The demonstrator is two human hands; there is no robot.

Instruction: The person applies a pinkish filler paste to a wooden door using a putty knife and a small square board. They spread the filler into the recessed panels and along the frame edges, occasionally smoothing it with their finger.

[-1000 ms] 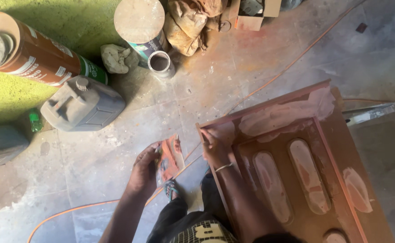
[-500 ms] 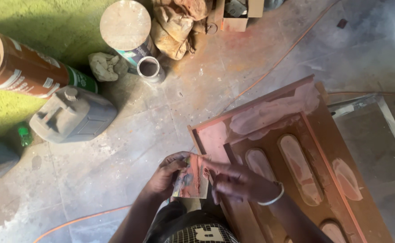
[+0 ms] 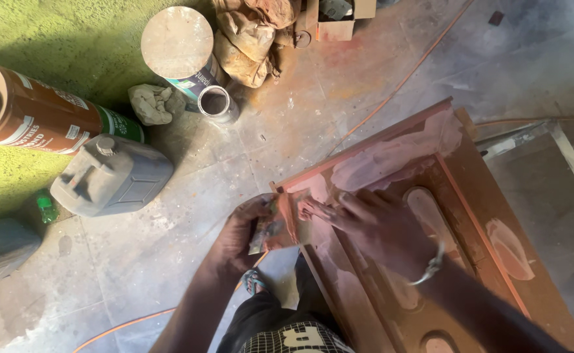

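My left hand (image 3: 242, 234) holds a small stained sheet of sandpaper (image 3: 275, 223) at the near corner of a reddish-brown carved wooden door panel (image 3: 460, 196). My right hand (image 3: 372, 221) lies on the panel with its fingertips touching the sheet's right edge; a bangle sits on that wrist. Pale pinkish filler patches (image 3: 391, 157) cover parts of the panel's frame and its oval recesses. My knee and sandalled foot (image 3: 254, 282) show below the hands.
On the dusty concrete floor stand a grey plastic jerrycan (image 3: 110, 175), a brown drum lying on its side (image 3: 38, 117), a round tin with a lid (image 3: 179, 42), a small open can (image 3: 216, 102), crumpled rags (image 3: 151, 103) and sacks (image 3: 251, 36). An orange cable (image 3: 391, 88) runs across.
My left hand has lifted the sheet off the floor and brought it to the panel's corner. My right hand has come in to meet it. The camera has shifted slightly.
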